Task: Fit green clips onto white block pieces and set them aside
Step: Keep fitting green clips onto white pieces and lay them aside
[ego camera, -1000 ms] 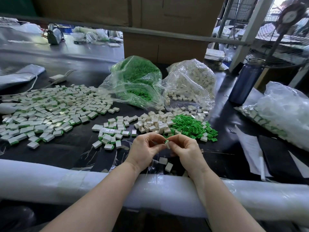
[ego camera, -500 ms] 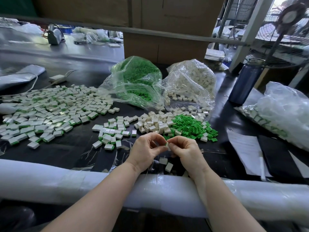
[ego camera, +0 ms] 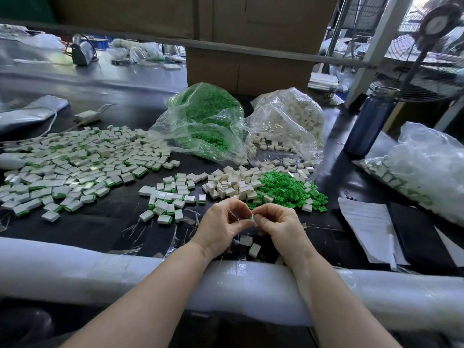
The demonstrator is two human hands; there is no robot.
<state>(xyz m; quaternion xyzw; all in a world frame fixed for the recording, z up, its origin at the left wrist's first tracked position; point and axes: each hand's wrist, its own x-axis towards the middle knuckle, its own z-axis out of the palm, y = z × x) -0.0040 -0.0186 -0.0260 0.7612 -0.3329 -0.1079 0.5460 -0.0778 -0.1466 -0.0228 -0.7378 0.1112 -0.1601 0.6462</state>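
My left hand [ego camera: 222, 223] and my right hand [ego camera: 280, 222] meet fingertip to fingertip just above the black table. Between them they pinch one small white block with a green clip [ego camera: 251, 217] showing at its edge. Behind the hands lie a loose heap of white blocks [ego camera: 231, 183] and a heap of green clips [ego camera: 288, 190]. Finished blocks with green clips form a small cluster [ego camera: 173, 197] and a wide spread [ego camera: 72, 167] to the left. Two bare white blocks [ego camera: 249, 244] lie under my hands.
An open bag of green clips [ego camera: 206, 121] and a bag of white blocks [ego camera: 291, 119] stand at the back. A blue bottle [ego camera: 369, 126], another filled bag [ego camera: 426, 167] and papers [ego camera: 366, 227] are on the right. A padded white roll [ego camera: 75, 267] covers the table's near edge.
Both hands stay in the same spot. The fingers have shifted slightly on the piece, and a green edge now shows between them.
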